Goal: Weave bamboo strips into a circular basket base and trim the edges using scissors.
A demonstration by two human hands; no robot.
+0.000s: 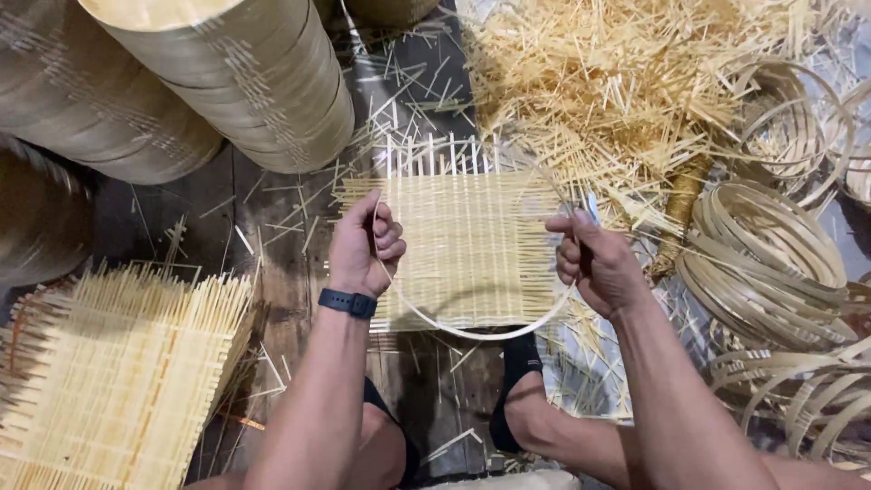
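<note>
A square woven mat of pale bamboo slats [472,245] lies on the dark wooden floor in front of me. A thin bamboo hoop [472,331] rests over it. My left hand [363,249] grips the hoop's left side against the mat's left edge. On that wrist I wear a dark band [347,302]. My right hand [594,263] is closed on the hoop's right side, with a small pale tool [592,207] sticking up from its fingers. My foot in a dark sock [517,390] rests below the mat.
Stacks of round bamboo rings [263,82] lie on their sides at upper left. More woven mats [118,372] are piled at lower left. Loose bamboo sticks [617,82] heap at upper right. Coiled bamboo hoops [771,263] sit at right.
</note>
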